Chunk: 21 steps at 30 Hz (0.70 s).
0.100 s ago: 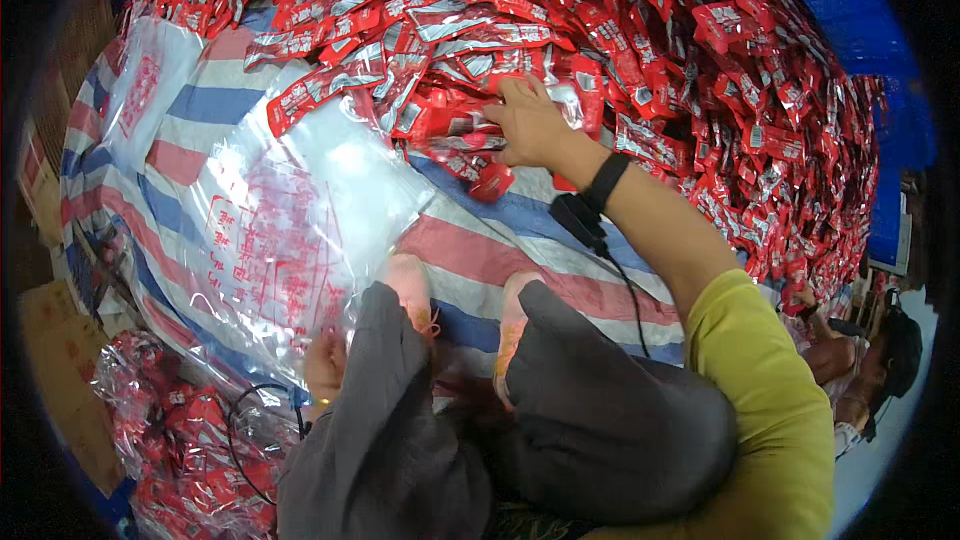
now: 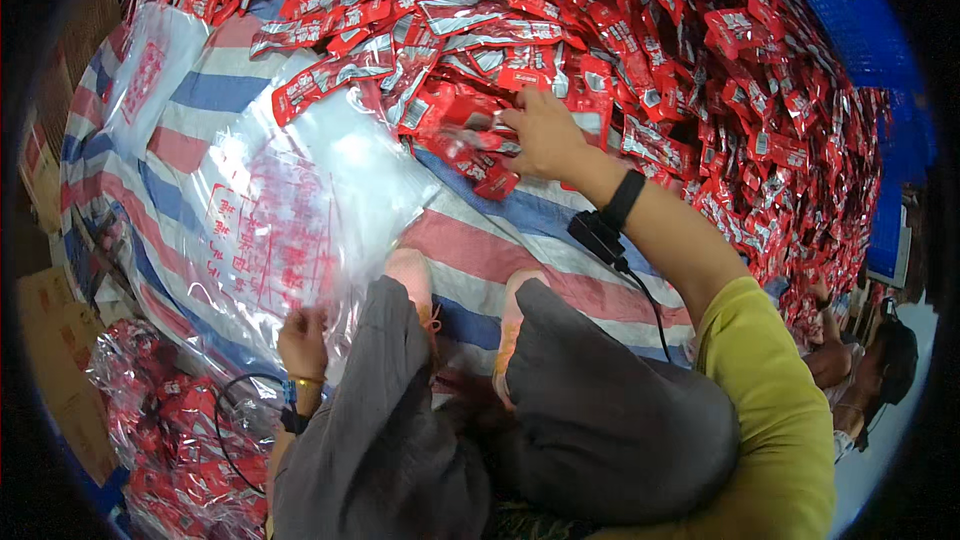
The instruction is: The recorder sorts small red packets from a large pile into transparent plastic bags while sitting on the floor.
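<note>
My right hand reaches into the near edge of a large heap of red sachets. Its fingers curl over the right ends of several red packets, which are partly blurred. A black band with a small cabled box circles that wrist. Low on the left, my left hand is closed, fingers bunched, over the lower edge of clear plastic bags with red print. Whatever is between those fingers, if anything, is too small to tell. The bags lie flat, left of the packets.
A striped red, white and blue sheet lies underneath. At lower left are filled bags of red packets and cardboard. Blue crates stand behind the heap. Another person sits at far right. My feet rest on the sheet.
My left hand has moved up and slightly left, out from beside my knee. My right hand has shifted slightly right and down, its fingers less spread.
</note>
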Tool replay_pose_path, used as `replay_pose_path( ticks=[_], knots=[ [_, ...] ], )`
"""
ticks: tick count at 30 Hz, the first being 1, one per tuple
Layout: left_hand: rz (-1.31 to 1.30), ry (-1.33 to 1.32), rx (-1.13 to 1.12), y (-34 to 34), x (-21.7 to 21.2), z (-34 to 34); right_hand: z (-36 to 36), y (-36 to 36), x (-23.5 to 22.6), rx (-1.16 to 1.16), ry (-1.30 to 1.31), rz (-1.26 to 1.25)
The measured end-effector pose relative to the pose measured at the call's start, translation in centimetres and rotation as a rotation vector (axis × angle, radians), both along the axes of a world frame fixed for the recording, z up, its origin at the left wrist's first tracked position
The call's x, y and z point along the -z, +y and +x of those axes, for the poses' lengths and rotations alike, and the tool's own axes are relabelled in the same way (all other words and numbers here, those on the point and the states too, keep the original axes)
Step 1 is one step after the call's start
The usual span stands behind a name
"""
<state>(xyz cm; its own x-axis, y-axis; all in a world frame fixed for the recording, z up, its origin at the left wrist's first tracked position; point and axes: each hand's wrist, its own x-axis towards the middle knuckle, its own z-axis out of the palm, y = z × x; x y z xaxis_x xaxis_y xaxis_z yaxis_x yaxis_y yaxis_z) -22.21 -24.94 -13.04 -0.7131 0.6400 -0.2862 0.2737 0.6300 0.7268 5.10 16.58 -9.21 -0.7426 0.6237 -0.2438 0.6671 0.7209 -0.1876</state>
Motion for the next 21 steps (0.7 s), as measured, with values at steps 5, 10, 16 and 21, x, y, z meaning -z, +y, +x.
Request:
replay_pose_path(
  ticks=[5,10,16,21],
  knots=[
    [0.163,-0.163,-0.135,7.4,-3.3,-3.0,-0.3,-1.2,-2.5,0.246,0.097,-0.068],
    [0.342,0.067,0.016,14.2,-1.1,-3.9,-4.1,-3.4,3.2,0.423,0.687,-0.367],
    [0.490,-0.153,-0.026,17.7,-2.4,0.4,-7.7,-5.9,2.1,0.258,0.235,-0.153],
    [0.616,0.018,0.061,14.2,-4.5,1.6,-4.9,-6.2,-3.5,0.180,-0.018,-0.259]
  ],
)
